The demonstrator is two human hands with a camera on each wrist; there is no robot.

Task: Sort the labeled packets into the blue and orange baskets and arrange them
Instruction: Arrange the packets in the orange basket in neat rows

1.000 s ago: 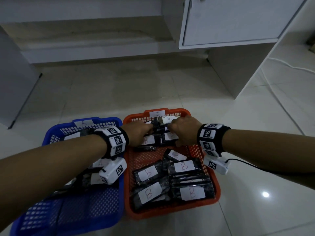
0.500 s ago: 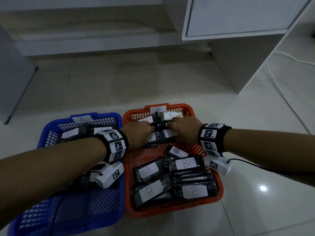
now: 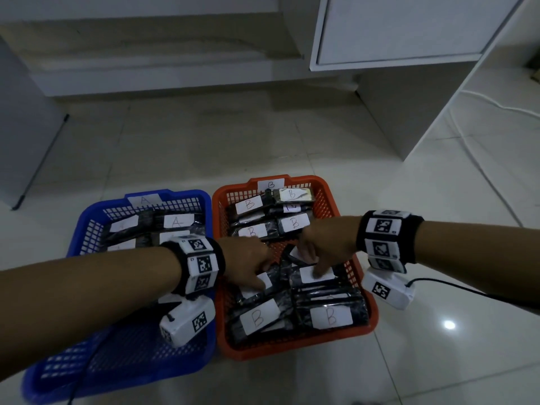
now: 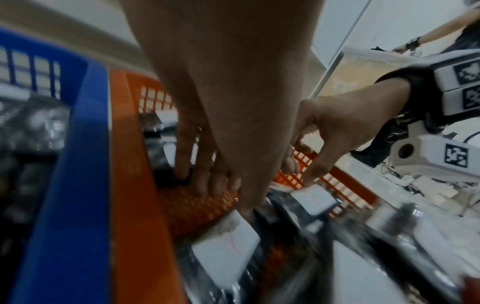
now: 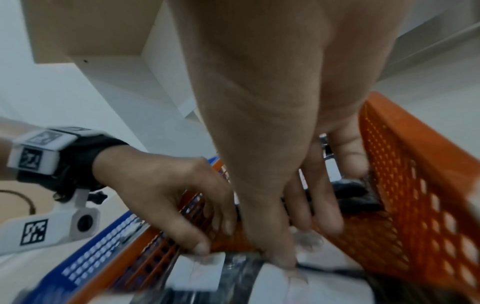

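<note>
Both hands moved nearer, mid orange basket (image 3: 366, 299); left hand (image 3: 248, 263), right hand (image 3: 324, 247) fingertips spread on B packets (image 3: 317, 274).

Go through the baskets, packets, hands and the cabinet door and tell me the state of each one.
Orange basket: holds B packets.
Blue basket: holds A packets at its far end.
Left hand: fingers touching a packet.
Right hand: fingertips on a packet label.
Cabinet door: closed.

Packets (image 3: 293, 314) crowd orange basket (image 3: 371, 314); mid-floor bare.
</note>
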